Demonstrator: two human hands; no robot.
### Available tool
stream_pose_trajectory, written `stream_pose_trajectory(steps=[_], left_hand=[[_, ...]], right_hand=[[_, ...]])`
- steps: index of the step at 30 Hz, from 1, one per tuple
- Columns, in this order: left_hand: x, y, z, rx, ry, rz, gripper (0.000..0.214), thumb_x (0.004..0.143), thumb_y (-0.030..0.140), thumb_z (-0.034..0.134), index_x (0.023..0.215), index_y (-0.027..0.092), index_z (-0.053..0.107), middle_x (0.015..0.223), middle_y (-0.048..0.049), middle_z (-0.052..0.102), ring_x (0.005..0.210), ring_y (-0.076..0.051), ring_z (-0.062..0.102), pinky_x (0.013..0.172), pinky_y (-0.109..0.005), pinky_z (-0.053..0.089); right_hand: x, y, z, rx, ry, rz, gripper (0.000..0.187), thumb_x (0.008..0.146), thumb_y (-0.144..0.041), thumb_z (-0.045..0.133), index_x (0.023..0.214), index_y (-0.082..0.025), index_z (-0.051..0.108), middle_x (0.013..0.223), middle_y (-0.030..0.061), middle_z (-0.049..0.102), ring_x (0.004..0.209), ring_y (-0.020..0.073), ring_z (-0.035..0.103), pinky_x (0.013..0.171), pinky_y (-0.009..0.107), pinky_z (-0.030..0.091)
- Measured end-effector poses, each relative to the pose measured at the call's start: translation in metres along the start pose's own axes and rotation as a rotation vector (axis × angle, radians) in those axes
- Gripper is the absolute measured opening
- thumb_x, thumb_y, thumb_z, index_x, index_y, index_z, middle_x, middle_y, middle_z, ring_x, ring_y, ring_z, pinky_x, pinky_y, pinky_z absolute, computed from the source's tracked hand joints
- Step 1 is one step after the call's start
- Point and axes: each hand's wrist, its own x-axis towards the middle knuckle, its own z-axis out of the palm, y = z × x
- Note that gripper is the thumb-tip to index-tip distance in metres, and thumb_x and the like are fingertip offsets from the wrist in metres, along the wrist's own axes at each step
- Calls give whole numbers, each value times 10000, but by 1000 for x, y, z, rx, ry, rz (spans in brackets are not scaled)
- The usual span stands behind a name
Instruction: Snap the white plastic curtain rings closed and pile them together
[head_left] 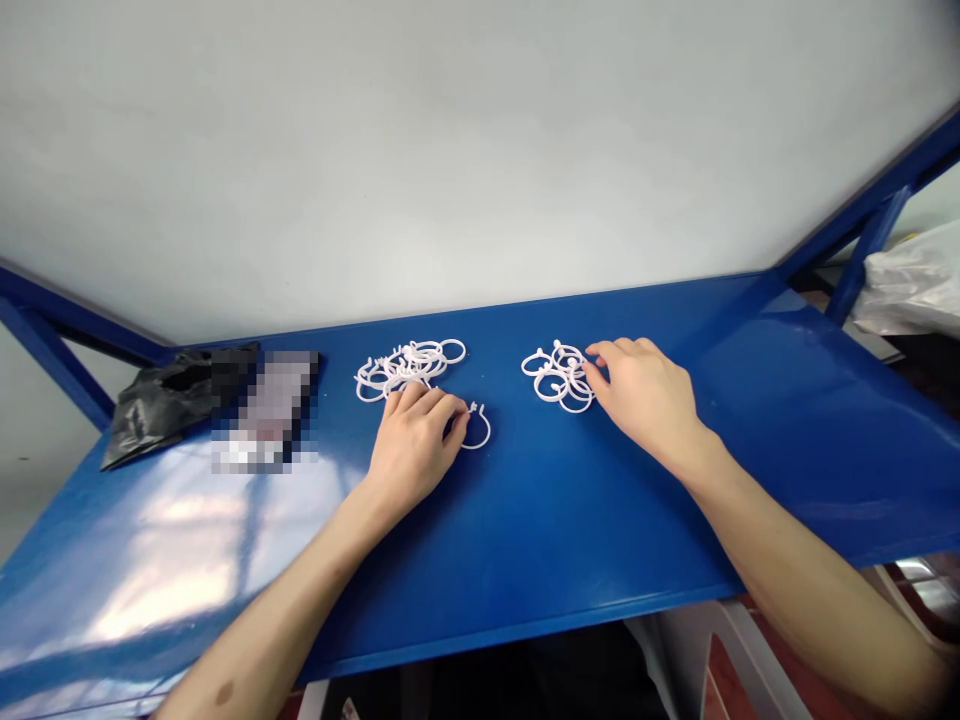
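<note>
Several white plastic rings (452,351), open hoops with small knobs at their ends, lie heaped on the blue table. My left hand (416,440) is over the near edge of this heap, its fingers curled and its fingertips partly hidden. A single ring (487,432) shows beside the left thumb, its left side covered by the hand; the hand appears closed on it. To the right is a second, smaller group of similar rings (551,386). At its right edge is my right hand (645,390), thumb and forefinger apart, close to or touching the outermost ring.
The blue table (555,530) has a white wall (480,150) behind it and blue frame bars (862,245) at both ends. A black plastic bag (154,405) and a pixelated object (274,400) lie at the left. Beyond the right end hangs a translucent bag (915,280).
</note>
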Motion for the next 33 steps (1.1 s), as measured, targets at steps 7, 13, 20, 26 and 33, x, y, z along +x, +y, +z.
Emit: stream_pose_trajectory(steps=[7, 13, 20, 26, 33], left_hand=[[-2, 12, -3, -77, 166, -1, 146, 939, 207, 612, 795, 201, 591, 754, 1, 678, 787, -199, 552, 758, -355, 376], [-5, 28, -5, -164, 247, 49, 141, 928, 172, 628, 798, 200, 583, 728, 14, 667, 756, -179, 559, 761, -348, 396], [-7, 30, -9, -485, 72, -150, 104, 960, 240, 637, 1044, 238, 698, 885, 11, 733, 810, -155, 622, 742, -287, 480], [-9, 33, -11, -591, 25, -169, 129, 953, 168, 606, 917, 239, 708, 820, 10, 700, 765, -135, 635, 699, -251, 497], [-13, 32, -6, -542, 79, -17, 174, 978, 137, 534, 932, 212, 683, 786, -10, 687, 740, -140, 627, 713, -278, 509]], right_hand=[[-12, -28, -2, 410, 128, -173, 191, 993, -322, 575, 1062, -187, 691, 999, 74, 752, 952, 248, 658, 794, 385, 552], [-38, -59, 6, 974, -223, -220, 156, 960, -316, 640, 1060, -215, 576, 917, 3, 729, 757, 133, 689, 695, 270, 571], [-42, -63, 13, 1038, -105, -298, 70, 992, -224, 598, 1059, -221, 618, 911, -5, 726, 789, 123, 696, 718, 245, 562], [-44, -61, 12, 999, -29, -424, 105, 1016, -200, 546, 995, -200, 649, 908, 30, 724, 822, 152, 688, 752, 297, 572], [-48, -62, 9, 946, -45, -524, 138, 1018, -160, 520, 1011, -180, 656, 896, 48, 718, 811, 161, 674, 729, 296, 565]])
